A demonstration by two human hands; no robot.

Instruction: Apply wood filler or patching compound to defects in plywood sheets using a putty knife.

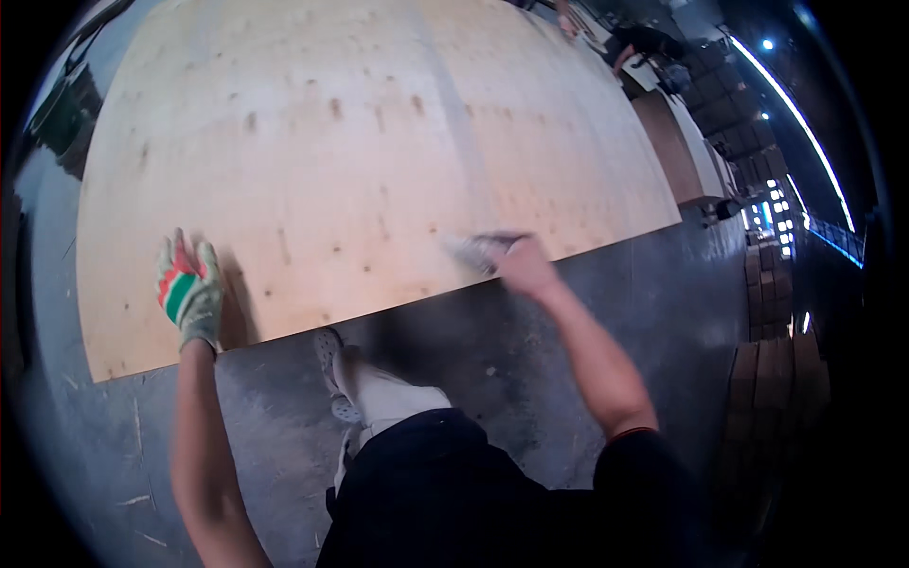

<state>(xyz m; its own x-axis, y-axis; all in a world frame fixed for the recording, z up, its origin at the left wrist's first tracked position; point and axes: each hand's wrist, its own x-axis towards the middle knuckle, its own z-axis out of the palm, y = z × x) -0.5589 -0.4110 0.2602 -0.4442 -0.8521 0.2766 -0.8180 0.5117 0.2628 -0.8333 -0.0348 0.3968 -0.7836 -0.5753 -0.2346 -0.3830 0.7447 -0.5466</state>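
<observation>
A large, pale plywood sheet (312,180) with brown knots spreads out in front of me. My left hand (191,289), in a grey-green glove with red and green bands, rests on its near left part with the fingers stretched out. Beside that glove lies a dark brown patch; whether it is only shadow I cannot tell. Over the sheet's near edge, right of the middle, my bare right hand (525,265) is closed on a putty knife (481,250). Motion smears its greyish blade, which points left across the wood.
Under the near edge are my shoe (328,355) and the grey floor (473,383), with wood slivers at the left. A dark green container (64,118) stands far left. Another person (649,43) is at the far right, near more boards (668,142). Brown stacks (772,379) stand at right.
</observation>
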